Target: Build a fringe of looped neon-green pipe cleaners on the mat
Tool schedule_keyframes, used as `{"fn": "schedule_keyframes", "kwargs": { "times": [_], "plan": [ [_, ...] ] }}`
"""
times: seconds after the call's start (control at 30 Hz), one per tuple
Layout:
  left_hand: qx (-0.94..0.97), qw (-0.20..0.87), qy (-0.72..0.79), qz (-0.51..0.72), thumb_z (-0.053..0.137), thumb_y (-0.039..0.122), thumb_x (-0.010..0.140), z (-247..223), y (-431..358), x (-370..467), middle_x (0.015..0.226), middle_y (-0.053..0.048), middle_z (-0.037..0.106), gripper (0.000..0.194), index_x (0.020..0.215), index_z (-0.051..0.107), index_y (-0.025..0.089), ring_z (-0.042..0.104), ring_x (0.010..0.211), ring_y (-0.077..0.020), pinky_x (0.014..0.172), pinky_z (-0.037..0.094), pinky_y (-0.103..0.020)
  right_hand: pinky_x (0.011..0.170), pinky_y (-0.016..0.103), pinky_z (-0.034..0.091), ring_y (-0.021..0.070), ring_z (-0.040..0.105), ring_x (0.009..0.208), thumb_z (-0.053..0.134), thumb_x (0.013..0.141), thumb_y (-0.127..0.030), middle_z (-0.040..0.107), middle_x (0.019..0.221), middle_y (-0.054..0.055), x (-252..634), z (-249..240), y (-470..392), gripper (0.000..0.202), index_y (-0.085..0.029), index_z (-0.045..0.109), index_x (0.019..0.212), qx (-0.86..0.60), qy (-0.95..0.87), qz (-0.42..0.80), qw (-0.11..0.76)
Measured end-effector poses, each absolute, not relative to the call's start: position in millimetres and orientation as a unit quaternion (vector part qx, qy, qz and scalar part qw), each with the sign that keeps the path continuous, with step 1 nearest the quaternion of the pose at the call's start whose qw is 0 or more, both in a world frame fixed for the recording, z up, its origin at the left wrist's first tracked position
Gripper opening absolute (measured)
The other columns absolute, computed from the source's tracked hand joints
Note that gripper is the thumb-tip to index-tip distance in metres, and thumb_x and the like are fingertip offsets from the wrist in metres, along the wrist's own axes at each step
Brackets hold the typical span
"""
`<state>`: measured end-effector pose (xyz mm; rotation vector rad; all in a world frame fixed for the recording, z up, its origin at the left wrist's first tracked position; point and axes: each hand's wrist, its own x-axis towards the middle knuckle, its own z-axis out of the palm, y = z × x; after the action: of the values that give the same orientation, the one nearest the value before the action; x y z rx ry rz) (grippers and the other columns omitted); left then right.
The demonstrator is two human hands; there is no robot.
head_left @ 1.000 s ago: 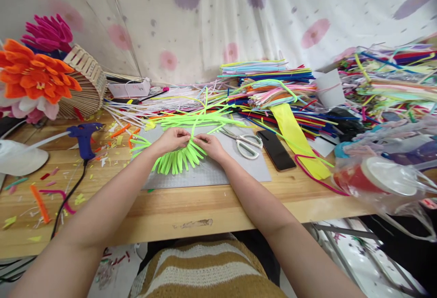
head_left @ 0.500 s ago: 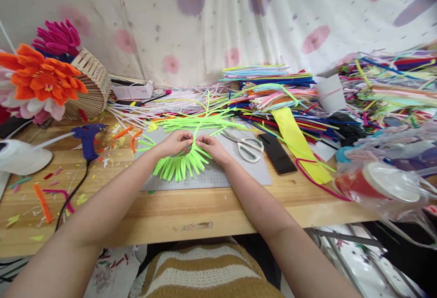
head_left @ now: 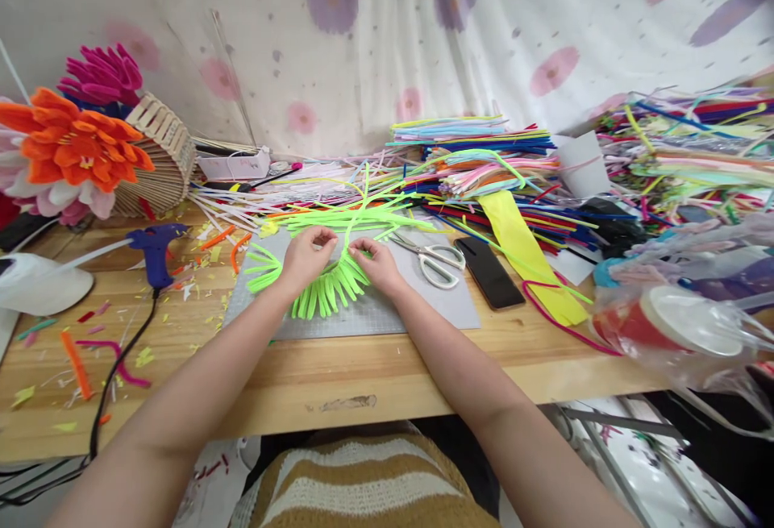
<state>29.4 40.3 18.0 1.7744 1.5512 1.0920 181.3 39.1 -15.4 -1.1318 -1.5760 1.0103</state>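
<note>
A fringe of bright green pipe cleaners (head_left: 326, 293), bent into narrow loops in a curved row, lies over a grey cutting mat (head_left: 444, 310). My right hand (head_left: 376, 264) is closed, thumb and fingertips pinching a green pipe cleaner (head_left: 351, 222) at the fringe's right end; its free length stands up and away from me. My left hand (head_left: 310, 255) is closed in a pinch just left of it, above the fringe. What its fingertips hold, if anything, is too small to make out. Loose green pipe cleaners (head_left: 302, 219) lie behind both hands.
Scissors (head_left: 440, 264) and a phone (head_left: 489, 272) lie to the right, beside a yellow strip (head_left: 526, 254). A blue glue gun (head_left: 156, 255) and its cord are at left, among scraps. Bundled pipe cleaners (head_left: 477, 165), fuzzy flowers (head_left: 78, 141) and a bagged cup (head_left: 665, 322) surround the work area.
My left hand has moved slightly left and up, away from my right hand, opening a gap between them. The right hand stays at the upright green pipe cleaner. The view has shifted slightly.
</note>
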Motion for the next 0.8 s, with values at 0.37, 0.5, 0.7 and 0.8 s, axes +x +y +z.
{"fn": "schedule_keyframes", "kwargs": {
  "times": [0.37,0.5,0.7,0.8],
  "plan": [
    [0.670,0.162,0.649,0.322,0.053,0.037,0.074,27.5,16.5,48.7,0.081,-0.005,0.069,0.022,0.076,0.069,0.023,0.060,0.073,-0.0209,0.065,0.041,-0.030,0.075,0.029,0.041,0.0171,0.056,0.082,0.044,0.080,-0.024,0.064,0.085,0.005,180.1,-10.9,31.8,0.018,-0.019,0.061,0.082,-0.495,-0.732,0.228,0.408],
    [0.668,0.142,0.648,0.337,0.055,0.035,0.073,24.3,16.2,49.0,0.080,-0.004,0.069,0.019,0.075,0.069,0.023,0.059,0.071,-0.0206,0.066,0.040,-0.030,0.076,0.029,0.040,0.0170,0.055,0.082,0.044,0.080,-0.024,0.064,0.085,0.005,178.7,-12.1,31.8,0.018,-0.019,0.061,0.083,-0.506,-0.733,0.219,0.398],
    [0.655,0.161,0.654,0.343,0.055,0.034,0.073,21.2,16.0,50.0,0.081,-0.005,0.069,0.019,0.074,0.069,0.022,0.060,0.074,-0.0206,0.068,0.041,-0.030,0.077,0.029,0.040,0.0168,0.055,0.083,0.045,0.078,-0.022,0.064,0.086,0.005,177.2,-13.8,31.2,0.017,-0.018,0.061,0.083,-0.507,-0.732,0.225,0.395],
    [0.629,0.214,0.651,0.367,0.056,0.036,0.071,17.3,16.8,50.4,0.079,-0.005,0.069,0.019,0.073,0.069,0.021,0.060,0.074,-0.0198,0.069,0.041,-0.030,0.077,0.029,0.040,0.0165,0.055,0.083,0.045,0.078,-0.022,0.064,0.087,0.005,177.6,-13.2,30.6,0.017,-0.019,0.061,0.083,-0.503,-0.729,0.234,0.401]
  ]
}}
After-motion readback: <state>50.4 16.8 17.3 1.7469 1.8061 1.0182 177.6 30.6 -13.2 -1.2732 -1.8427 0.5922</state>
